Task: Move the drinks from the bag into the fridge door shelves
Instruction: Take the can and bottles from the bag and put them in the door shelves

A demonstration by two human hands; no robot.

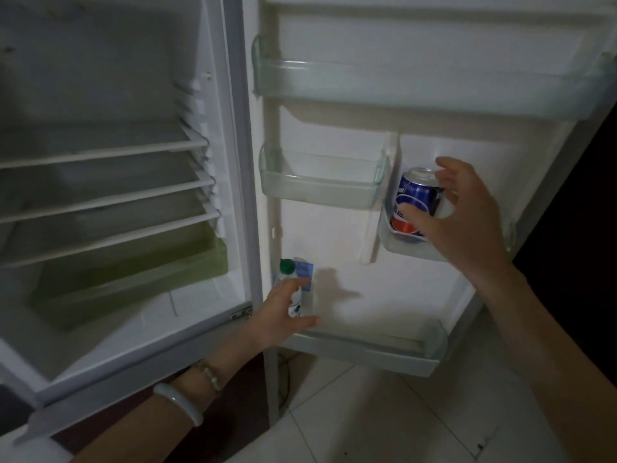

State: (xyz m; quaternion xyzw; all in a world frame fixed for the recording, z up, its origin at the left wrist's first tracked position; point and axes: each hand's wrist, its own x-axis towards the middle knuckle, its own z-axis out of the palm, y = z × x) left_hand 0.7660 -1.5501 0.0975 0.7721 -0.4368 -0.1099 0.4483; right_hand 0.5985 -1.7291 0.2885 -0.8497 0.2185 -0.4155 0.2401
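A blue, red and white cola can [417,195] sits slightly tilted in the small right-hand door shelf [414,248]. My right hand [464,222] wraps it, thumb on the front and fingers on its right side. A clear bottle with a green cap and a blue label [297,272] stands upright at the left end of the bottom door shelf [400,352]. My left hand [283,315] grips the bottle's lower body. The bag is not in view.
The open fridge door also carries a long top shelf [367,78] and a short middle-left shelf [317,185]. To the left, the fridge interior has wire racks [100,202] and a green drawer [133,272]. White floor tiles [384,412] lie below.
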